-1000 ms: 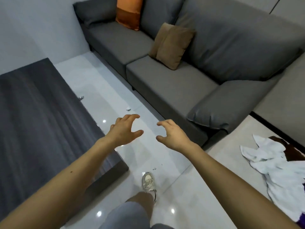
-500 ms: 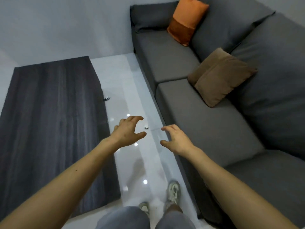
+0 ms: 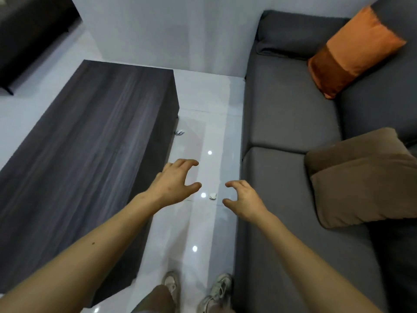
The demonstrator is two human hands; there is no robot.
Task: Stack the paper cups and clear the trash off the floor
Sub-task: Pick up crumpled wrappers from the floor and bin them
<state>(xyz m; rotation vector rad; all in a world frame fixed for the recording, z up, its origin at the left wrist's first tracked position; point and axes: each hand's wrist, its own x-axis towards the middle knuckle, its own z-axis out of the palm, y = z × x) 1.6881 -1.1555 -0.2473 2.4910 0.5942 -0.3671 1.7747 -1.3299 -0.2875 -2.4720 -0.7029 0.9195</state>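
A small white crumpled scrap of trash (image 3: 212, 196) lies on the glossy white floor (image 3: 209, 224), seen between my two hands. A second crumpled scrap (image 3: 179, 132) lies further off, against the coffee table's side. My left hand (image 3: 174, 184) hovers out in front, fingers loosely curled, holding nothing. My right hand (image 3: 242, 198) hovers beside it, thumb and fingers spread in a loose claw, also holding nothing. No paper cups are in view.
A long dark wood coffee table (image 3: 90, 154) runs along the left. A grey sofa (image 3: 288, 123) with an orange cushion (image 3: 352, 50) and a brown cushion (image 3: 365, 179) lines the right. The floor strip between them is narrow. My shoes (image 3: 216, 290) stand at the bottom.
The view has turned left and moved forward along the gap between table and sofa. The near scrap now shows between my hands. Both hands stay raised and hold nothing.
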